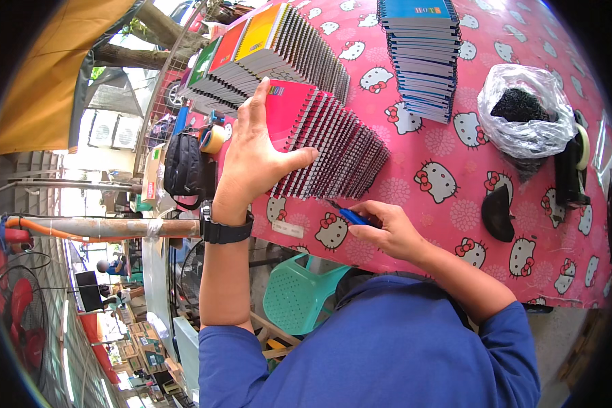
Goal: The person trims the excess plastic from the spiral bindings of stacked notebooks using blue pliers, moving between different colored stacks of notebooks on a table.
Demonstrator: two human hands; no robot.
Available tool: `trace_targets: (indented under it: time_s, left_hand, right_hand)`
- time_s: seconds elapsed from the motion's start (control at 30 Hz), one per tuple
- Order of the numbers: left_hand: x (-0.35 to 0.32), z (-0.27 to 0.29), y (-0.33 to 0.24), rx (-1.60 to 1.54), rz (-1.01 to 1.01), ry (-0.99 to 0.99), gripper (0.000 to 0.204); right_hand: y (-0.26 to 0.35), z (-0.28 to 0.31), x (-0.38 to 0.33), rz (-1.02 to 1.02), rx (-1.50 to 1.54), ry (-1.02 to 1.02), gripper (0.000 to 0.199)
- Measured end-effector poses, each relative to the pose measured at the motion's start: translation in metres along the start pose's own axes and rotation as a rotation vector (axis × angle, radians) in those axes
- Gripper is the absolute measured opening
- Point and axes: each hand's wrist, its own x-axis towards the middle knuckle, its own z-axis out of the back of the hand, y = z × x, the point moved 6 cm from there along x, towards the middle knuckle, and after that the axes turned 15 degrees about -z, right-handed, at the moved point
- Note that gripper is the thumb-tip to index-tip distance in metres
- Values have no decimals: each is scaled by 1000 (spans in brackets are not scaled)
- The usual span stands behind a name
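A tall stack of pink spiral notebooks (289, 112) stands in front of me, its dark coil bindings facing right and toward me. My left hand (258, 146) rests on the stack's left side and top cover, fingers stretched out and thumb apart near the coils. It wears a black wristwatch (228, 230). Below the stack's near corner, my right hand (387, 230) is closed around a blue-handled tool (353, 217) that looks like pliers. Its narrow dark tip points at the lowest coils; whether it touches them I cannot tell.
Behind are stacks of yellow (262, 30), red (228, 47) and green notebooks (202, 66). A blue notebook stack (418, 61) stands farther right. On the right lie a plastic bag of black coils (523, 112) and a tape dispenser (571, 170). A green stool (299, 296) sits below the table.
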Motion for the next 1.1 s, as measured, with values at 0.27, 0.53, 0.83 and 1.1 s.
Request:
trace_targets:
  time_s: [0.27,0.53,0.83,1.1]
  left_hand:
    - [1,-1,-1,-9,-14,0,114]
    - [3,0,-1,-18,-17,-8,114]
    - [1,-1,-1,-12,-12,-6,114]
    - [1,-1,-1,-19,-4,1,114]
  right_hand:
    - [9,19,-19,390,-523,-457,47]
    - [18,19,-8,618,-686,-550,56]
    - [-5,30,25,66,-118,50,42]
    - [19,19,-8,560,-712,-550,51]
